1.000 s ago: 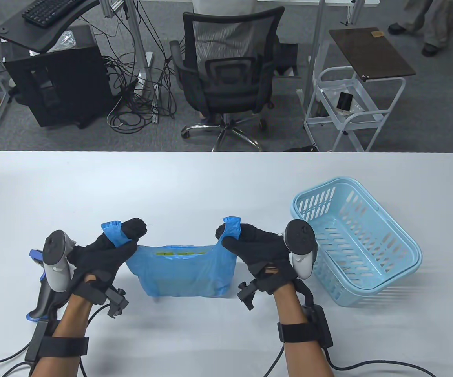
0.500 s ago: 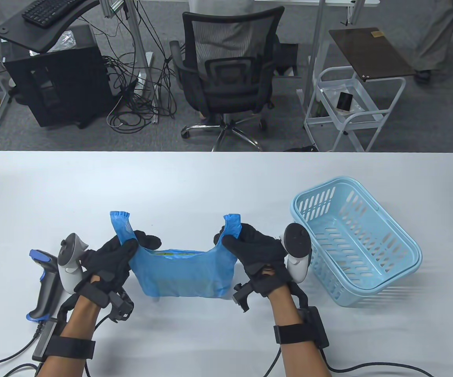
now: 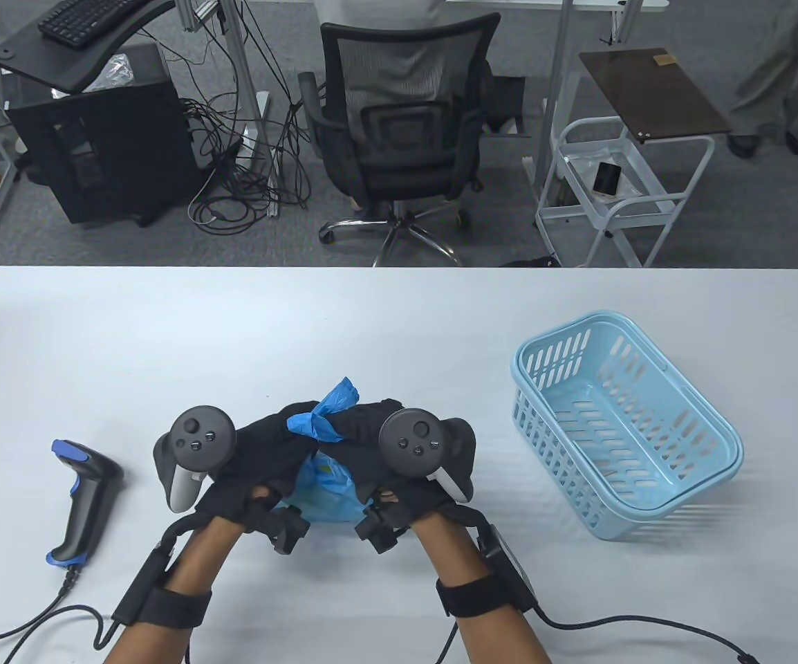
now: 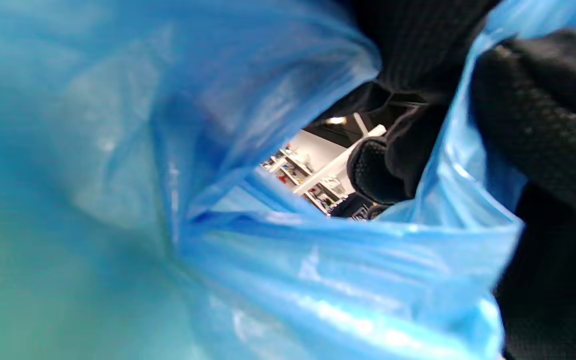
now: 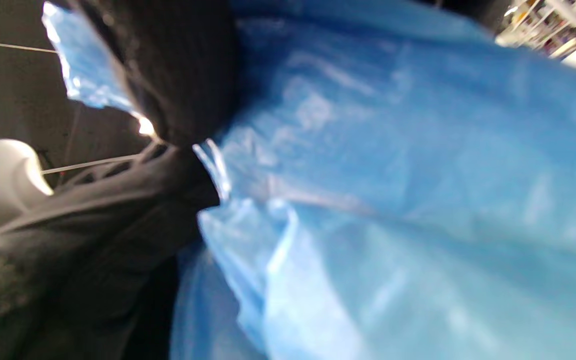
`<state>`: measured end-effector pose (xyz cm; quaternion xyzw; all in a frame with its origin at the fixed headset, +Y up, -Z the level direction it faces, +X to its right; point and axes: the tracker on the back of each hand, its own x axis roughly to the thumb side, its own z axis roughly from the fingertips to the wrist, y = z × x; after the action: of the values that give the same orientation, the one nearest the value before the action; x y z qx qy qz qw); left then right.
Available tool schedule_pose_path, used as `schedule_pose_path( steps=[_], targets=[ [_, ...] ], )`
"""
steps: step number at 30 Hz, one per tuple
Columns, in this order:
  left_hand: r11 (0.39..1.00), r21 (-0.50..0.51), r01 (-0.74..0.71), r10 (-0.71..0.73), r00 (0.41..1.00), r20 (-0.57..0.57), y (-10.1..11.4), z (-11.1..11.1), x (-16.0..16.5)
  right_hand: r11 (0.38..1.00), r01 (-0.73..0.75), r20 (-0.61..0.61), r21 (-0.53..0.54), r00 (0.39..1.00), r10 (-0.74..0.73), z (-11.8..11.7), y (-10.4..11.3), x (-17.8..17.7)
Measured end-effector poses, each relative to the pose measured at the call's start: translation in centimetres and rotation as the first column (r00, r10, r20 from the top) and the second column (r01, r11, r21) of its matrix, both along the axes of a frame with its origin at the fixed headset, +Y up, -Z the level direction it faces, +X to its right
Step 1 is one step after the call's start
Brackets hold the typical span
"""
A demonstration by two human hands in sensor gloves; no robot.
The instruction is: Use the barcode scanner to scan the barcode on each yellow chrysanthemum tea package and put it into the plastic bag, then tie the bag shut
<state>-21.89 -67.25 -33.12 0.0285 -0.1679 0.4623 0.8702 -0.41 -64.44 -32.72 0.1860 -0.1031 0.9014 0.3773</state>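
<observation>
Grip: we see the left hand [image 3: 261, 449] and the right hand [image 3: 364, 449] pressed together in the lower middle of the table view, both clamped on the blue plastic bag [image 3: 326, 487], fingers curled round its gathered handles.
Handles: a bunched blue end [image 3: 330, 408] pokes up between the two hands, just above the knuckles.
Bag: its body hangs below and between the palms, resting on the table [image 3: 399, 325]; a bit of yellow shows through the plastic, which we take for a tea package, though we cannot tell how many are inside.
Left wrist view: blue plastic [image 4: 168, 200] fills the frame, with dark gloved fingers [image 4: 543, 120] wrapped in it at the upper right.
Right wrist view: blurred blue plastic [image 5: 393, 200] on the right, a dark glove [image 5: 168, 65] at the upper left.
Scanner: the barcode scanner [image 3: 84, 501] lies at the lower left of the table view, well apart from the hands, its cable running off the bottom edge.
Basket: a pale blue basket [image 3: 624, 422] sits at the right of the table view, apart from the hands.
</observation>
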Motion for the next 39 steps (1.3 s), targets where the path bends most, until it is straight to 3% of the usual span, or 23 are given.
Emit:
schedule_pose_path(
  steps=[3,6,8,13,16,20,24,27,29,30,34,39],
  targets=[
    [0.999,-0.052,-0.01,0.019,0.986,0.164,-0.1,-0.1,-0.1,0.999,-0.001,0.007,-0.036,1.0,0.001,0.0,-0.3,0.3],
    [0.998,-0.06,0.006,0.007,0.978,0.208,-0.1,0.1,-0.6,0.998,-0.021,-0.008,-0.053,1.0,0.021,0.1,-0.2,0.3],
    [0.994,-0.094,-0.051,0.072,0.971,0.228,0.1,0.2,-1.0,0.997,-0.068,-0.01,-0.048,0.998,0.067,0.2,-0.2,0.3],
    [0.999,-0.039,-0.025,0.031,0.987,0.158,0.1,0.3,-0.4,0.993,-0.083,-0.059,-0.079,0.995,0.078,0.2,-0.6,-0.6],
    [0.989,-0.029,-0.147,0.149,0.987,0.068,0.0,0.3,-0.4,0.992,-0.056,-0.054,-0.113,0.997,0.05,0.1,-0.8,-0.1],
    [0.97,-0.078,-0.229,0.234,0.969,0.078,-0.4,-0.1,-1.0,0.981,-0.02,-0.062,-0.194,0.998,0.008,-0.2,-1.0,0.9],
    [0.938,-0.141,-0.315,0.334,0.933,0.133,-0.6,-0.2,-1.4,0.93,0.233,-0.037,-0.284,0.966,-0.254,-1.0,-1.1,2.4],
    [0.936,-0.17,-0.309,0.339,0.921,0.192,-0.8,-0.5,-1.2,0.86,0.356,-0.053,-0.366,0.914,-0.401,-1.4,-1.7,1.9],
    [0.934,-0.193,-0.301,0.341,0.912,0.228,-1.0,-0.6,-0.9,0.782,0.464,0.014,-0.417,0.863,-0.505,-1.5,-2.3,1.2],
    [0.932,-0.194,-0.307,0.347,0.911,0.224,-1.1,-0.6,-0.9,0.772,0.469,0.011,-0.428,0.857,-0.515,-1.5,-2.4,1.0],
    [0.89,-0.24,-0.387,0.434,0.882,0.186,-1.7,-0.7,-1.0,0.753,0.552,0.088,-0.357,0.823,-0.561,-1.2,-2.2,1.4],
    [0.754,-0.291,-0.588,0.621,0.784,0.025,-2.7,-0.8,-1.8,0.813,0.529,0.094,-0.245,0.847,-0.523,-0.6,-2.2,2.2]
  ],
)
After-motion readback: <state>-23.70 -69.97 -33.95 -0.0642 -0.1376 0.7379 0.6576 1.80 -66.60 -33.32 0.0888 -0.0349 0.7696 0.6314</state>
